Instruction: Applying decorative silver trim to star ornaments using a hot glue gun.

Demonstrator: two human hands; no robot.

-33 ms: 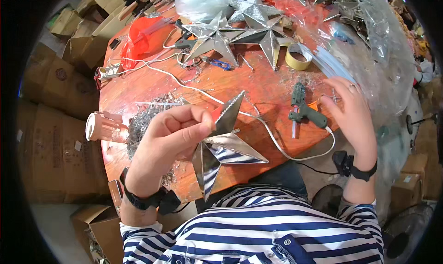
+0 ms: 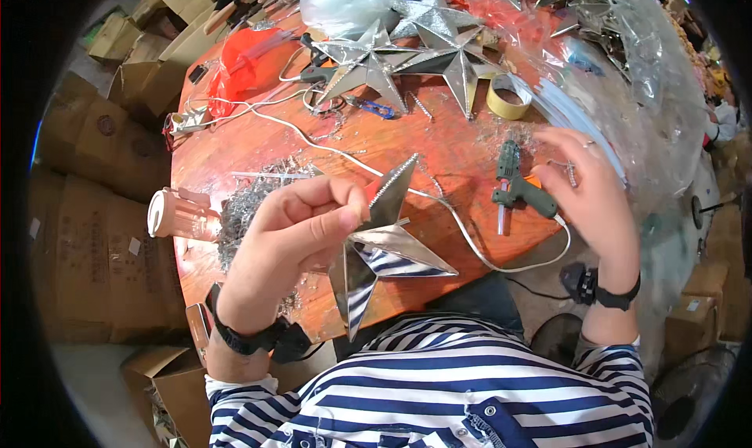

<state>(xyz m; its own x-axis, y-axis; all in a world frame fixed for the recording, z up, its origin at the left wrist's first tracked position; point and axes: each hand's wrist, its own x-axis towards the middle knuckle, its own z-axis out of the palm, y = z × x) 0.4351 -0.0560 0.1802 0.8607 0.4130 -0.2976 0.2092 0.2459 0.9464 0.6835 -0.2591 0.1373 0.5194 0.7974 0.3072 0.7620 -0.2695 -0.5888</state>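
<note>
With left hand [image 2: 309, 225] pinched almost closed, holds the silver star [image 2: 382, 254] near its far point, by the near edge of the table [image 2: 435, 293]. Best to pinch softly, so as not to bend thin-looking points. Farther, with right hand [image 2: 586, 183] half open just right of the green glue gun [image 2: 515, 186], seems to grip nothing; cannot tell if touching the small shiny strip [image 2: 573, 174].

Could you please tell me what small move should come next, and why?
Probably closing the right hand on the green glue gun: that hand is open beside it, while the left hand holds a silver star whose lower points look unbeaded.
</note>
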